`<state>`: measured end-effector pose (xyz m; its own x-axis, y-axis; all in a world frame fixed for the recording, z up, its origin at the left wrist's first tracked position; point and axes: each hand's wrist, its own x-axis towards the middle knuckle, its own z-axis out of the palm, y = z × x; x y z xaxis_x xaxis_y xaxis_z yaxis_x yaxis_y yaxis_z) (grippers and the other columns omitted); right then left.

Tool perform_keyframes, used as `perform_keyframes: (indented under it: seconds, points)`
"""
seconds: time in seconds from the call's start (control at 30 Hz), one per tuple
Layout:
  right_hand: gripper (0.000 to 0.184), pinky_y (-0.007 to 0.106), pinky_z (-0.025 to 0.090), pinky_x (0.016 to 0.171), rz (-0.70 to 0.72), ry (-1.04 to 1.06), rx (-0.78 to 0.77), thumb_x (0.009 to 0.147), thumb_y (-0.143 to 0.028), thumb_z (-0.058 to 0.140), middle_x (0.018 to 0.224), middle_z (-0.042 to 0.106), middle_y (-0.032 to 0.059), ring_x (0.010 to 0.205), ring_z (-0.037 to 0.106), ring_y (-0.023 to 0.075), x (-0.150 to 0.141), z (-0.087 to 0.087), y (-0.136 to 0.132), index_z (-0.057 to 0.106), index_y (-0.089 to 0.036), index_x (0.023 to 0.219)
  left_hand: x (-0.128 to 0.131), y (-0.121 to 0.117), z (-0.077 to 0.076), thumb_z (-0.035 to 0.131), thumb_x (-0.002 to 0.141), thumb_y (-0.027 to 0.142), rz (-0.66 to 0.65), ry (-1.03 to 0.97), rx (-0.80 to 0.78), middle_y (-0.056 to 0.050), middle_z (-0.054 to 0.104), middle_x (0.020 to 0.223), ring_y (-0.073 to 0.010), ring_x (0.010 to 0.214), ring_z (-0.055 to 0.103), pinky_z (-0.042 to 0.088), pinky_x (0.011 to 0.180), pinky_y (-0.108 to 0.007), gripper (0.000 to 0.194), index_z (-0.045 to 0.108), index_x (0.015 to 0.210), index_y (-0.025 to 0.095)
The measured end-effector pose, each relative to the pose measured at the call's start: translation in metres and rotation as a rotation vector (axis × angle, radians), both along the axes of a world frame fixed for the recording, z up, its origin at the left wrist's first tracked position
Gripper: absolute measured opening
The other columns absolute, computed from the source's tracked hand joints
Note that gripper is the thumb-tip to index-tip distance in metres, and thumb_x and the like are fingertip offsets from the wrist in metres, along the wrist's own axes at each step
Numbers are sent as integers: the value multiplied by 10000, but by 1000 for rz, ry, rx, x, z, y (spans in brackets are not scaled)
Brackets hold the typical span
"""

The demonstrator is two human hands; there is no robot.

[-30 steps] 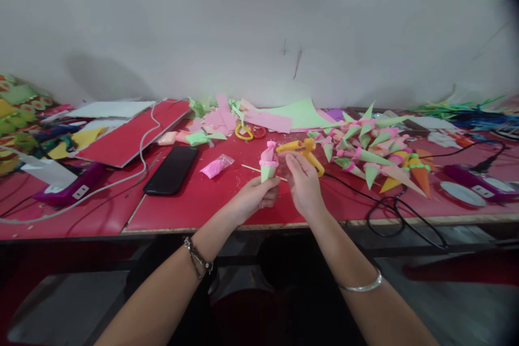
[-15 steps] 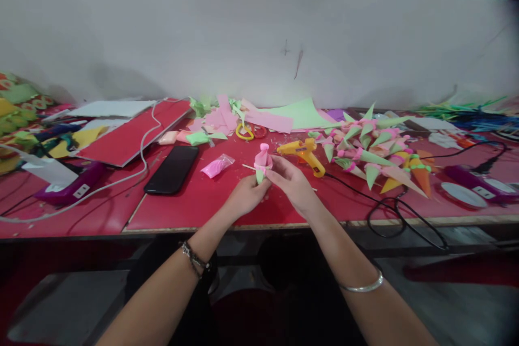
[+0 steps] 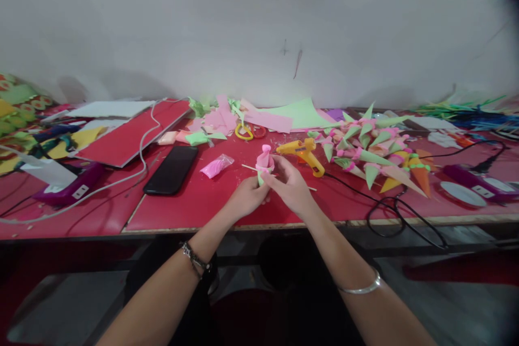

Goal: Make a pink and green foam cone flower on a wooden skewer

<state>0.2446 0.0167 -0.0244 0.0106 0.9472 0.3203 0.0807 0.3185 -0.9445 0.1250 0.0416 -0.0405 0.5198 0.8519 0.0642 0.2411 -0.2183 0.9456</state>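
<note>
A small paper cone craft (image 3: 265, 160), pink on top with a pink ball at its tip and green below, stands upright between my hands above the red table (image 3: 174, 213). My left hand (image 3: 248, 195) is closed round its green lower part. The fingers of my right hand (image 3: 290, 183) press on its pink rim from the right. Behind them a thin wooden stick (image 3: 248, 167) lies on the table. A yellow glue gun (image 3: 302, 152) rests just past my right hand, and a bag of pink clay (image 3: 217, 166) is left of the cone.
A black phone (image 3: 172, 170) lies at left beside a red board (image 3: 133, 132). Yellow-handled scissors (image 3: 244, 131) and paper scraps (image 3: 221, 118) are at the back. Many paper cones (image 3: 371, 143) are heaped at right, near the glue gun's black cord (image 3: 389, 203) and a purple power strip (image 3: 478, 184).
My right hand has come left from beside the glue gun onto the cone's rim. The cone has shifted slightly left and lower, staying in my left hand.
</note>
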Motion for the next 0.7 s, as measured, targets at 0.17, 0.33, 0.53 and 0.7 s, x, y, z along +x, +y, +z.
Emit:
perform_keyframes:
  seconds: [0.17, 0.33, 0.53, 0.7]
  points:
    - [249, 323, 507, 732, 11, 19, 3, 745, -329, 560, 761, 632, -4, 944, 566, 202, 2, 2, 2, 572, -258, 983, 2, -3, 8, 371, 814, 374, 2, 9, -33, 1, 490, 498, -105, 477, 468, 347, 512, -216, 369, 465, 528, 161]
    - [205, 297, 521, 654, 17, 50, 9, 755, -347, 553, 821, 642, -4, 816, 599, 181, 2, 2, 1, 594, -262, 938, 2, -5, 11, 378, 814, 360, -4, 24, -47, 12, 477, 499, -99, 492, 462, 348, 538, -221, 351, 452, 536, 159]
    - [276, 253, 488, 402, 127, 206, -70, 775, -416, 521, 752, 596, -11, 463, 525, 100, 3, 0, 0, 565, -255, 995, 3, -5, 14, 379, 810, 365, -59, -77, -166, 34, 470, 491, -89, 484, 450, 350, 545, -219, 319, 469, 589, 154]
    - [292, 246, 471, 360, 148, 241, -99, 767, -434, 526, 758, 585, -10, 413, 493, 84, 3, 1, 0, 553, -249, 992, 5, -6, 15, 374, 810, 338, -65, -100, -190, 44, 460, 462, -83, 473, 438, 341, 551, -220, 303, 466, 586, 156]
